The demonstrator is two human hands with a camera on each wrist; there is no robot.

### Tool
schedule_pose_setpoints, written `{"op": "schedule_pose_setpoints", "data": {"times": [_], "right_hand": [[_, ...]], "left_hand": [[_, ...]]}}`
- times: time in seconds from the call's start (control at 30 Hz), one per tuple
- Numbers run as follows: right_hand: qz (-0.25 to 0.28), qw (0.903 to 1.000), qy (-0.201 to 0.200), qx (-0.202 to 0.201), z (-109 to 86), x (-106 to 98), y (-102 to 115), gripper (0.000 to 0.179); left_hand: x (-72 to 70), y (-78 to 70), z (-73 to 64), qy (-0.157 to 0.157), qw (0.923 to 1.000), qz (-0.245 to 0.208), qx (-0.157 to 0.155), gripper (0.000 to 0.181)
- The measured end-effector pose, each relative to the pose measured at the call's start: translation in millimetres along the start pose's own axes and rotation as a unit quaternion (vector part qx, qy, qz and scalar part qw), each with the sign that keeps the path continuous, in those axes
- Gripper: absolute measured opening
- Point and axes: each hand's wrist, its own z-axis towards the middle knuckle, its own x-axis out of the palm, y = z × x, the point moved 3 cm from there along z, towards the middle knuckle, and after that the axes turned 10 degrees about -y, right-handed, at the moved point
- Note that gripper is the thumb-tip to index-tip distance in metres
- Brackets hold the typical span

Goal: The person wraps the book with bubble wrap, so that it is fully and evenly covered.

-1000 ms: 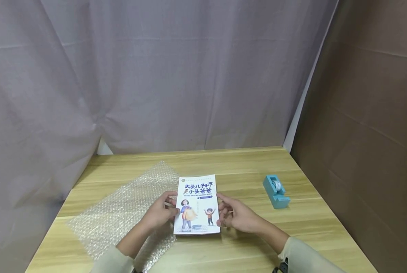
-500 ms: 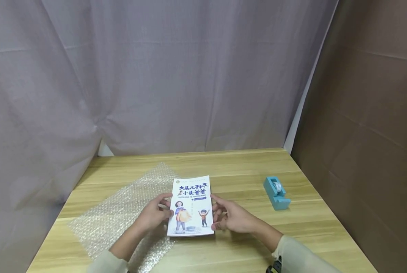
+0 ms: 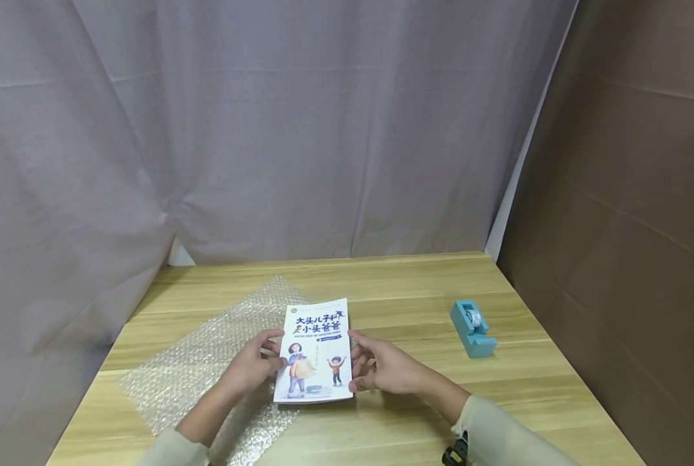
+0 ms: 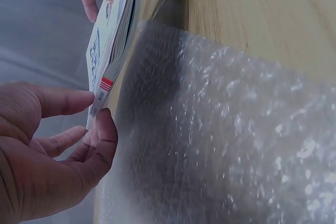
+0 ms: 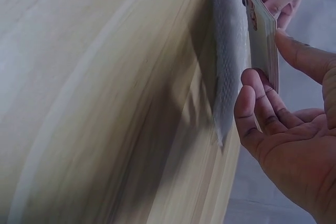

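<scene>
A white paperback book [image 3: 317, 353] with blue lettering and drawn figures is held cover up between both hands. My left hand [image 3: 252, 364] grips its left edge, the thumb on the cover and fingers curled beneath at the spine [image 4: 105, 85]. On the opposite side my right hand [image 3: 384, 366] pinches the page edges, with its fingers under the book in the right wrist view. The wrist views show the book raised above the table. Below and to its left lies a sheet of bubble wrap [image 3: 207, 362], partly covered by the left arm and the book.
A blue tape dispenser [image 3: 473, 329] with a roll of tape stands on the right side of the wooden table [image 3: 533, 401]. A grey curtain [image 3: 265, 129] hangs behind the table, and a brown one [image 3: 626, 194] borders the right.
Both hands have carried the book leftward, so it now overlaps more of the bubble wrap in the head view. The bubble wrap and tape dispenser have stayed put.
</scene>
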Motion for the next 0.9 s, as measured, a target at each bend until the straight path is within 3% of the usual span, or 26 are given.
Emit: {"op": "schedule_pose_setpoints", "data": {"times": [0.37,0.9], "right_hand": [[0.007,0.9998,0.018,-0.009,12.2,15.9,7.5,0.111],[-0.007,0.9997,0.013,-0.017,26.0,36.9,15.3,0.116]], "left_hand": [[-17.6,6.4,-2.5,-0.021,0.9996,0.016,-0.014,0.067],[-36.9,12.9,-1.7,-0.035,0.9989,0.028,-0.016,0.067]]}}
